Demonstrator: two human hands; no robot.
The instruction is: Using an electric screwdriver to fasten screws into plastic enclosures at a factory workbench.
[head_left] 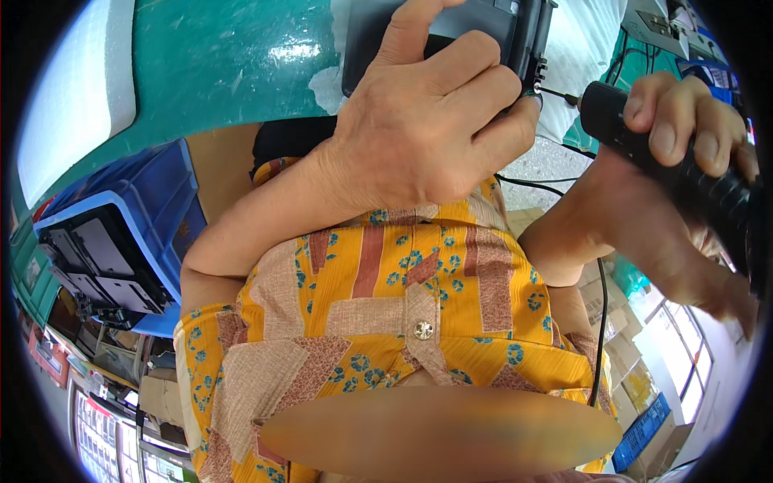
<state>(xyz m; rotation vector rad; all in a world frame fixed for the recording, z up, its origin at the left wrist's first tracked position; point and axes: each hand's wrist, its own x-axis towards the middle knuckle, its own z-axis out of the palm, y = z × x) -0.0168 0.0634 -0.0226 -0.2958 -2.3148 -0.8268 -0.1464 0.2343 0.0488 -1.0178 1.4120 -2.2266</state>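
Observation:
A black flat plastic casing lies at the top of the view, on white foam sheeting over a green table. My left hand grips it from above, fingers curled across its top and thumb near its right edge. From the right, my right hand is wrapped round a black electric screwdriver, held level. Its thin bit points left and reaches the casing's right edge beside small protruding parts. My left fingers hide part of the casing, and its far end is cut off by the frame.
White foam sheets lie on the green table at left. Below its edge stands a blue crate holding black and grey panels. A black cable hangs at right, near cardboard boxes. A metal box sits far right.

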